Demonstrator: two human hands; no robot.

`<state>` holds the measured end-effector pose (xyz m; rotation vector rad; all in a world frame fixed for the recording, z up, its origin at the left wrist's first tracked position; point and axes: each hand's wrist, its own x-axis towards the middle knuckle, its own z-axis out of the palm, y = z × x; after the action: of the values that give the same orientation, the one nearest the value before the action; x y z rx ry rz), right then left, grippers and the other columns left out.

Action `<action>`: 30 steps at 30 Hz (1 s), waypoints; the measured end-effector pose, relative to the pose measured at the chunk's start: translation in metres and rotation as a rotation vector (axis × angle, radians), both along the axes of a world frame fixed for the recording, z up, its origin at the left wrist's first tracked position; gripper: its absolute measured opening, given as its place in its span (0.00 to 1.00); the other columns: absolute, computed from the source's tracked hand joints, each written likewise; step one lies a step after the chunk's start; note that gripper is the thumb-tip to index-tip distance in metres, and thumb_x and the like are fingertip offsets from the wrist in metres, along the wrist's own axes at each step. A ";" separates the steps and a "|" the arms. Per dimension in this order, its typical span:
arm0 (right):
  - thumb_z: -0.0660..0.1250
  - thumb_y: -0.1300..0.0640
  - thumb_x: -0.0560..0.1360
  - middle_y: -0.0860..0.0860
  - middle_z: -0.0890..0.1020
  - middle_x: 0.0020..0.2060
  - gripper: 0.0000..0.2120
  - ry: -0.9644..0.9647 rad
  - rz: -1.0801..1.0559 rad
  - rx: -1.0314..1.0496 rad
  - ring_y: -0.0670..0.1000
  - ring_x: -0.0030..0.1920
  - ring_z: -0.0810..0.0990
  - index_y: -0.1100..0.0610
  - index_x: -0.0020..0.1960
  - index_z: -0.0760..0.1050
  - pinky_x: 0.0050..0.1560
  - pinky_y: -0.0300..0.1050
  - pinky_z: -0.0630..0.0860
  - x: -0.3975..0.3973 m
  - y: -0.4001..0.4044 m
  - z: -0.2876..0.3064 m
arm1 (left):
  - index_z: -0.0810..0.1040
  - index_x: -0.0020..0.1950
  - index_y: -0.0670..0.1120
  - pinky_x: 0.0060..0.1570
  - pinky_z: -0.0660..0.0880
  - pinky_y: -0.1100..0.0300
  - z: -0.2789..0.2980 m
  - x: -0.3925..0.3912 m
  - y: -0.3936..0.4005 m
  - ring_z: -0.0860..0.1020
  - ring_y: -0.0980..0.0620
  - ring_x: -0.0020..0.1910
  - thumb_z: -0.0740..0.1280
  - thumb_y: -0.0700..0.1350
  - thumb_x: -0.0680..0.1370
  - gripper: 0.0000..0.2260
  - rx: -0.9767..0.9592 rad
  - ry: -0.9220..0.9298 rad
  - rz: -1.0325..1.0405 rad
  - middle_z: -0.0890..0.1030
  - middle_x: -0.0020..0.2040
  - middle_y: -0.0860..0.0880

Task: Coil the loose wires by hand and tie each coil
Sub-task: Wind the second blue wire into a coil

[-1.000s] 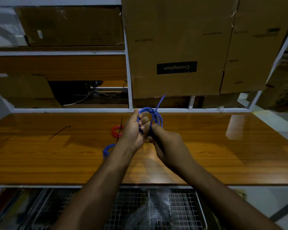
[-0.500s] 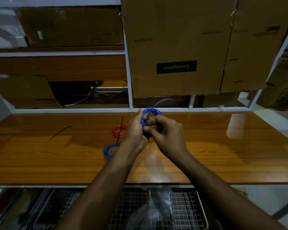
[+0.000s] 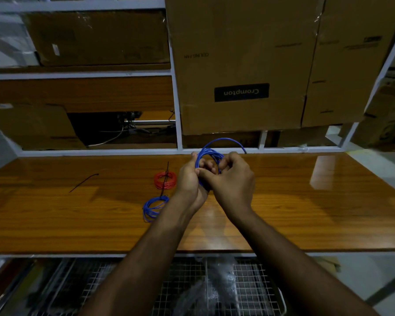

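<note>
Above the middle of the wooden table [image 3: 306, 201], both hands hold a blue wire coil [image 3: 206, 153]. My left hand [image 3: 191, 179] grips the coil's left side with fingers curled through it. My right hand [image 3: 232, 179] pinches the wire on the coil's right side. The wire's loose end arches up over the coil and down to the right. On the table to the left lie a red coil [image 3: 165, 180] with a black tie across it and a smaller blue coil [image 3: 154, 207]. A loose black cable tie [image 3: 83, 182] lies further left.
Large cardboard boxes [image 3: 242, 65] fill the white shelving frame [image 3: 177, 110] behind the table. A wire-mesh basket [image 3: 249, 293] with plastic wrapping sits below the table's near edge.
The loose blue end, which stuck up straight, has bent into an arch over the coil toward the right. My right hand has risen from below the coil to its right side.
</note>
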<state>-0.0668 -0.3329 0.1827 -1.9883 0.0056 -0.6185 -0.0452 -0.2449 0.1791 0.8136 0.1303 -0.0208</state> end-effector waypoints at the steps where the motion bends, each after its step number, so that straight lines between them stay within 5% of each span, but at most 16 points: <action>1: 0.81 0.41 0.58 0.43 0.76 0.34 0.24 0.005 -0.052 -0.048 0.42 0.34 0.75 0.48 0.41 0.69 0.31 0.38 0.68 0.000 0.000 0.000 | 0.69 0.33 0.44 0.34 0.75 0.59 0.000 0.000 0.000 0.72 0.51 0.31 0.53 0.52 0.85 0.23 0.002 0.005 0.007 0.72 0.30 0.47; 5: 0.78 0.37 0.60 0.44 0.69 0.46 0.30 -0.106 -0.154 -0.281 0.44 0.41 0.71 0.49 0.51 0.67 0.34 0.38 0.70 0.001 0.000 -0.001 | 0.66 0.34 0.46 0.32 0.68 0.61 -0.003 0.001 0.001 0.64 0.54 0.29 0.54 0.53 0.85 0.21 0.014 0.052 0.013 0.65 0.30 0.50; 11: 0.70 0.35 0.69 0.45 0.71 0.24 0.22 -0.015 0.010 -0.466 0.42 0.27 0.71 0.49 0.30 0.66 0.27 0.39 0.63 0.000 -0.015 -0.001 | 0.66 0.33 0.47 0.33 0.67 0.60 -0.005 -0.002 0.004 0.65 0.54 0.27 0.53 0.53 0.85 0.22 0.072 0.094 -0.032 0.66 0.27 0.51; 17: 0.76 0.42 0.68 0.46 0.76 0.28 0.16 0.120 0.292 -0.065 0.42 0.29 0.73 0.53 0.37 0.75 0.32 0.39 0.70 0.000 -0.038 0.002 | 0.66 0.33 0.47 0.26 0.62 0.62 -0.005 -0.005 -0.003 0.64 0.56 0.22 0.52 0.53 0.85 0.22 0.069 0.078 -0.089 0.65 0.24 0.52; 21: 0.79 0.51 0.67 0.48 0.77 0.36 0.22 0.115 0.351 0.362 0.45 0.33 0.74 0.53 0.55 0.73 0.31 0.39 0.70 -0.004 -0.059 0.009 | 0.66 0.33 0.47 0.19 0.59 0.64 -0.008 0.000 0.006 0.61 0.57 0.20 0.52 0.52 0.85 0.22 -0.049 0.075 -0.123 0.63 0.24 0.52; 25: 0.72 0.47 0.74 0.43 0.73 0.57 0.25 -0.141 0.391 -0.185 0.39 0.52 0.75 0.40 0.68 0.67 0.43 0.33 0.75 -0.015 -0.067 0.030 | 0.67 0.36 0.46 0.18 0.59 0.64 -0.011 0.005 0.006 0.61 0.57 0.19 0.53 0.52 0.85 0.19 -0.010 0.097 -0.145 0.63 0.23 0.53; 27: 0.69 0.49 0.77 0.43 0.72 0.57 0.18 -0.177 0.374 -0.453 0.38 0.51 0.74 0.42 0.67 0.73 0.44 0.31 0.72 -0.012 -0.063 0.038 | 0.69 0.38 0.46 0.18 0.59 0.64 -0.010 0.006 0.003 0.61 0.57 0.20 0.53 0.52 0.85 0.18 0.019 0.099 -0.171 0.63 0.23 0.53; 30: 0.68 0.62 0.77 0.45 0.79 0.46 0.12 -0.229 0.339 -0.478 0.39 0.43 0.78 0.49 0.56 0.83 0.43 0.30 0.72 0.002 -0.065 0.044 | 0.66 0.34 0.47 0.17 0.57 0.65 -0.008 0.005 0.001 0.60 0.57 0.19 0.54 0.51 0.84 0.19 -0.002 0.097 -0.214 0.63 0.23 0.53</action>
<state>-0.0647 -0.3981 0.2270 -2.2862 -0.6597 -0.6612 -0.0405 -0.2439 0.1708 0.8216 0.1343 -0.2627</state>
